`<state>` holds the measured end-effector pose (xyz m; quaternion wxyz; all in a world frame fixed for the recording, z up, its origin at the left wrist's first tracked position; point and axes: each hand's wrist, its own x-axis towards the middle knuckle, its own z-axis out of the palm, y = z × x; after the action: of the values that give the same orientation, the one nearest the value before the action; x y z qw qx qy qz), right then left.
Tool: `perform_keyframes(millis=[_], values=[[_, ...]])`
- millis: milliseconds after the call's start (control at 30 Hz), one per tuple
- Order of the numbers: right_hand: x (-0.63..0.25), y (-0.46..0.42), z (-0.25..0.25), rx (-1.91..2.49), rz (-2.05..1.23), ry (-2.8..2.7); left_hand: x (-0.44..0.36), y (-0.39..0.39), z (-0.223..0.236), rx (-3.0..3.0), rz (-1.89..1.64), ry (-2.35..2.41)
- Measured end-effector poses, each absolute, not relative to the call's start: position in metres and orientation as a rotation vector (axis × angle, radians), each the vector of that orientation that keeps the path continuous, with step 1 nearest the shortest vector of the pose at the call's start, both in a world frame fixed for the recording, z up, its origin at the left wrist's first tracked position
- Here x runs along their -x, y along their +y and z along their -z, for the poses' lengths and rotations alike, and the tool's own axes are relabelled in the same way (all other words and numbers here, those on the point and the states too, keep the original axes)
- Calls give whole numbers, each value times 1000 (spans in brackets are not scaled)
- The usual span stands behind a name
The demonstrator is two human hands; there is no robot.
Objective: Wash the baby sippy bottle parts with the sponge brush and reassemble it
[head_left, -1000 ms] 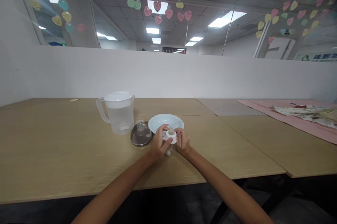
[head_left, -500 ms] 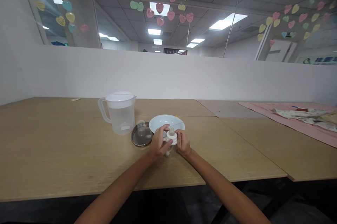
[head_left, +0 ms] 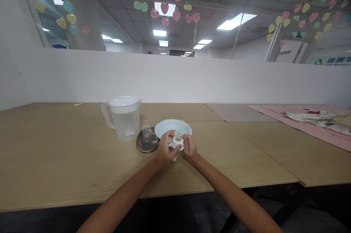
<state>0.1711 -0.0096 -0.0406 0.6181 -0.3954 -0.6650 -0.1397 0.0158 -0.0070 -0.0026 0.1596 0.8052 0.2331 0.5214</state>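
A baby bottle [head_left: 178, 144] with a white collar, a clear teat on top and a white side handle stands near the table's front, in front of a bowl. My left hand [head_left: 165, 148] is closed around its collar and handle side, the thumb lying across the front. On the other side, my right hand [head_left: 189, 146] has its fingers curled together against the collar; whatever they pinch is hidden. The bottle's clear lower body shows only partly below my hands. Behind it, the pale blue-white bowl [head_left: 167, 125] has a thin straight line across it, too fine to identify.
Left of the bowl sits a round metal tray [head_left: 142, 146] holding a small clear cap [head_left: 146, 132]. A lidded clear pitcher [head_left: 126, 123] of water stands behind it. A pink cloth [head_left: 268, 110] with patterned fabric lies far right on the wooden table [head_left: 82, 160].
The view has shifted slightly. Both hands stay around the bottle in almost the same pose, with no clear movement of the other things.
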Motion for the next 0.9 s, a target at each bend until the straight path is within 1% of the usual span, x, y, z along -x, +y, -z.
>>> perform_keyframes(millis=[400, 633, 700, 800, 900], values=[[-171, -6, 43, 943, 369, -1549, -12, -12, -1, -2290, -1444, 620], [-168, -10, 39, 915, 307, -1518, -9, -3, 0, -2385, -1446, 552], [-168, -10, 38, 896, 283, -1502, -3, 4, -1, -2436, -1504, 544], [-169, -10, 38, 882, 259, -1480, 9, 23, -4, -2317, -1732, 725], [-170, -10, 38, 911, 240, -1461, 24, 47, -6, -2166, -1834, 1165]])
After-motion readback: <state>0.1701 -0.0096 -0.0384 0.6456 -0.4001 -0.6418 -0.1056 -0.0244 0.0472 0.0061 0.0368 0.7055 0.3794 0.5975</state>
